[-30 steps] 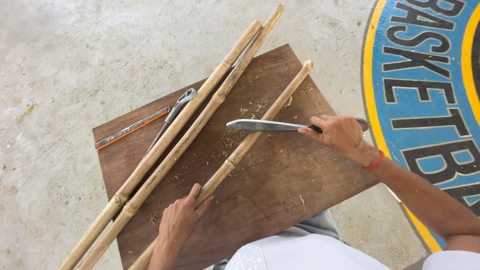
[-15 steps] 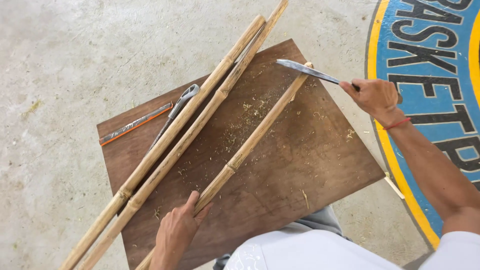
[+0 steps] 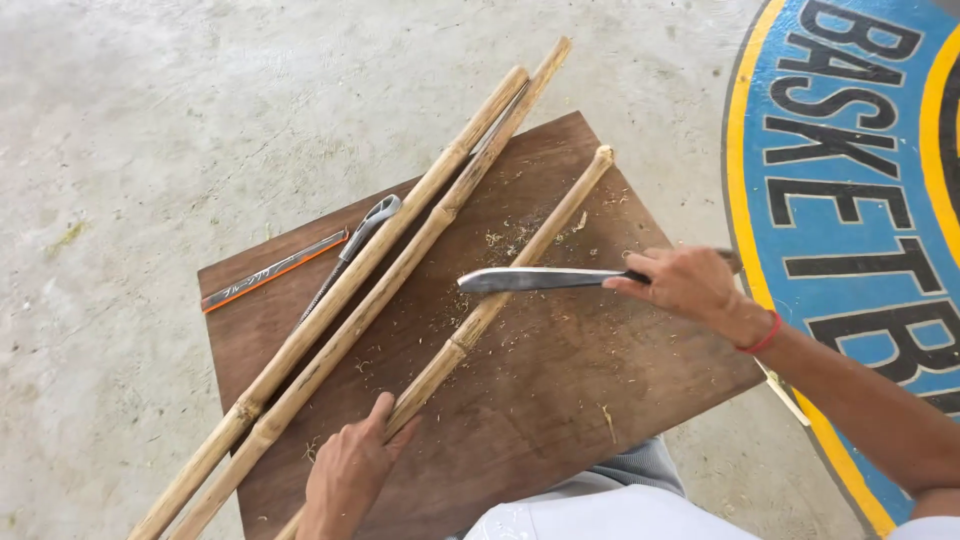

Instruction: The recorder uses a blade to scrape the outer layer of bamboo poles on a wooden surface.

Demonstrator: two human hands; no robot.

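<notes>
The left hand (image 3: 345,475) presses the bamboo pole (image 3: 500,300) flat on the wooden board (image 3: 560,400), fingers extended. The right hand (image 3: 685,285) grips the knife (image 3: 540,279) fully closed, blade across the pole. Good practice: strike away from the holding hand, at a shallow angle.

Left hand (image 3: 345,478) pressed flat, fingers extended, right hand (image 3: 683,285) apparently fisted, arm outstretched
</notes>
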